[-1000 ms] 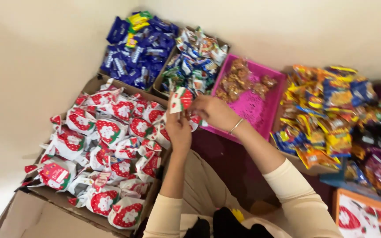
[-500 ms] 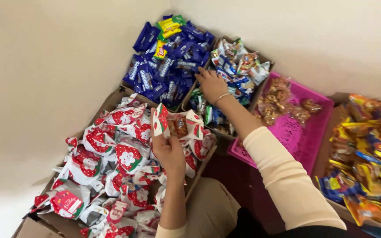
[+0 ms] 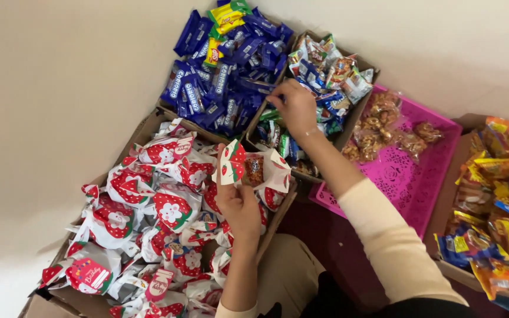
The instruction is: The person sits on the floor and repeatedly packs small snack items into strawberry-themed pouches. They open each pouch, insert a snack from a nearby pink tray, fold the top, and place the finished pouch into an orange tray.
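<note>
My left hand [image 3: 240, 203] holds an open white goodie bag with red strawberry print [image 3: 255, 168], a brown snack showing inside it. The bag is held above a cardboard box [image 3: 278, 215] full of similar strawberry bags [image 3: 166, 203]. My right hand [image 3: 294, 105] reaches forward into a cardboard box of mixed small snack packets [image 3: 331, 70], fingers curled down among the packets. Whether it grips one is hidden.
A box of blue wrapped biscuit packs [image 3: 219, 65] with a few yellow ones sits at the back. A pink perforated tray [image 3: 407, 176] with bagged brown snacks lies to the right. Orange and yellow packets [image 3: 496, 200] fill a box at far right.
My right hand left the strawberry bag and moved forward into the mixed snack box. My left hand kept the bag open. The view shifted left and closer.
</note>
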